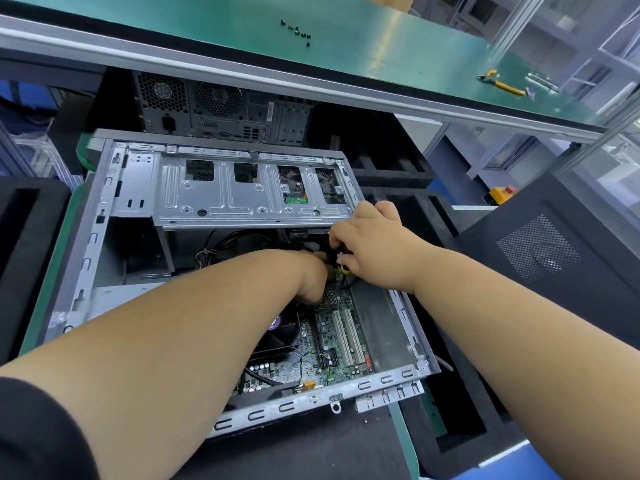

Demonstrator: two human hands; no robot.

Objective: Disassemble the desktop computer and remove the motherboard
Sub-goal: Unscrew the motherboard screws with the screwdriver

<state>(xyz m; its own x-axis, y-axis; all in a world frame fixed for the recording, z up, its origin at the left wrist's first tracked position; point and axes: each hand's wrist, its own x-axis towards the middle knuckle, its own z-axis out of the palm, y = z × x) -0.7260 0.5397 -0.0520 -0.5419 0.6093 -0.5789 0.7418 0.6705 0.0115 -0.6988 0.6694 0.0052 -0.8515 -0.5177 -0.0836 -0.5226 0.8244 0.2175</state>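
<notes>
Both hands deep in the open computer case (104,216): right hand (372,244) fingers pinching black cables (341,273) above the motherboard (341,327); left hand (311,278) fingers hidden, can't tell.

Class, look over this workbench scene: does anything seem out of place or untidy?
Small black screws lie loose on the green shelf, not in any tray; they might roll off. Otherwise nothing stands out.

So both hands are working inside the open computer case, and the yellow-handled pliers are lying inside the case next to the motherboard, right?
Not quite. The head view shows both hands, left hand and right hand, inside the open case, but the yellow-handled pliers lie up on the green shelf, not beside the motherboard.
</notes>
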